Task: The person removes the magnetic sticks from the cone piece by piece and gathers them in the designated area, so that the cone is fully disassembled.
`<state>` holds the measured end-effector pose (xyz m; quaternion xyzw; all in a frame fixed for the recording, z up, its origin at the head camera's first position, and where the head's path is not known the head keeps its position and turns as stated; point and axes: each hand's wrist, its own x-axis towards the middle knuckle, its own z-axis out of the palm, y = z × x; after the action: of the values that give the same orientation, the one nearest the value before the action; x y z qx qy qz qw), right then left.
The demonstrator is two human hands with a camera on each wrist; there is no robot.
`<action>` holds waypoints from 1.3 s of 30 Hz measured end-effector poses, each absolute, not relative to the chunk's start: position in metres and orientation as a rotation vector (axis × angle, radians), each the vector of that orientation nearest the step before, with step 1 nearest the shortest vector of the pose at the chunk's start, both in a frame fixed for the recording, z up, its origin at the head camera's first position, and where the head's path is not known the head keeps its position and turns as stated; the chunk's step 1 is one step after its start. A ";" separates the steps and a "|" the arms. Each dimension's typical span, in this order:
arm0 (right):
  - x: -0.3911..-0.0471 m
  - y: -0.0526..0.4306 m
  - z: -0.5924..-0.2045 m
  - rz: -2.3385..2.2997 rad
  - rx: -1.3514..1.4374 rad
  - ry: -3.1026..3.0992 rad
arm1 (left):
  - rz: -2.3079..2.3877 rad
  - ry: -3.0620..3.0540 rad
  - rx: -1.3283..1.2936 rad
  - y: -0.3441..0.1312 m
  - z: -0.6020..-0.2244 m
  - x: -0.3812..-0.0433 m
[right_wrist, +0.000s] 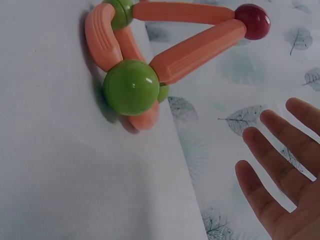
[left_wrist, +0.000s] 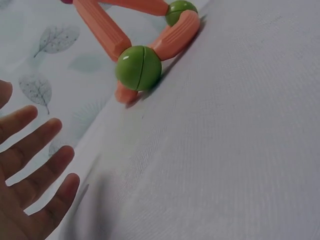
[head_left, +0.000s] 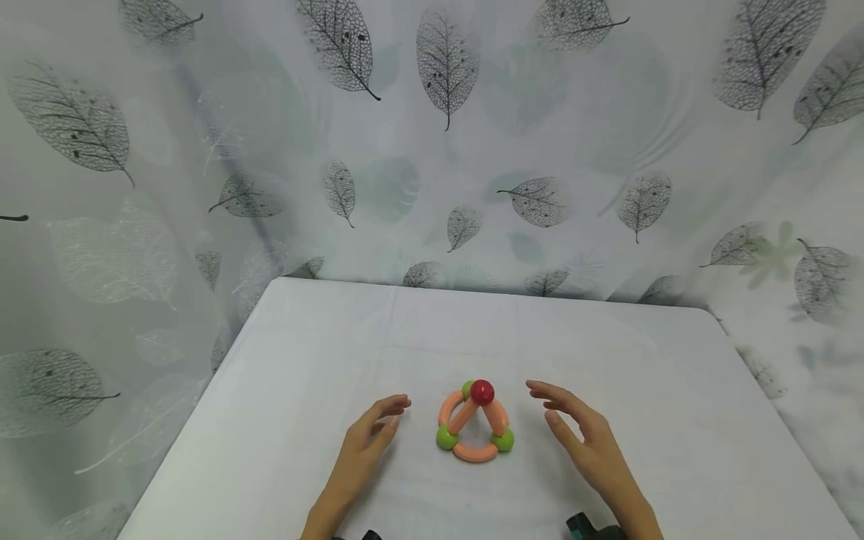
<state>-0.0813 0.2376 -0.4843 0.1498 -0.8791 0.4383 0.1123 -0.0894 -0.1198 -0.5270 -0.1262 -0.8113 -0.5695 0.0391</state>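
A toy frame of orange rods and balls stands on the white table between my two hands. Its red ball forms the peak, and green balls join curved orange rods in a ring at the base. Straight orange rods climb from the green balls to the red one. To the left of the toy, my left hand is held apart from it, fingers relaxed and spread. My right hand mirrors it on the other side, palm toward the toy, with nothing in its fingers.
The white tabletop extends around the toy and hands, with its far edge against a leaf-printed curtain. More of that cloth hangs at the left and right. Dark wrist straps show at the bottom.
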 end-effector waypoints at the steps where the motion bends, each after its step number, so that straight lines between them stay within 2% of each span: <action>1: -0.082 0.235 -0.484 1.286 0.449 -2.583 | -1.757 -2.482 -0.393 -0.118 -0.527 -0.089; 24: -0.094 0.199 -0.473 1.289 0.601 -2.538 | -1.941 -2.496 -0.447 -0.073 -0.526 -0.093; 32: -0.098 0.194 -0.481 1.331 0.746 -2.499 | -1.860 -2.464 -0.606 -0.064 -0.528 -0.094; 39: -0.099 0.188 -0.481 1.341 0.769 -2.473 | -1.823 -2.505 -0.623 -0.054 -0.527 -0.094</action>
<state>-0.0986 0.1883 -0.4814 0.2620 -0.8426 0.4569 0.1123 -0.0943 -0.0541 -0.5275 -0.1973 -0.7927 -0.5768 -0.0093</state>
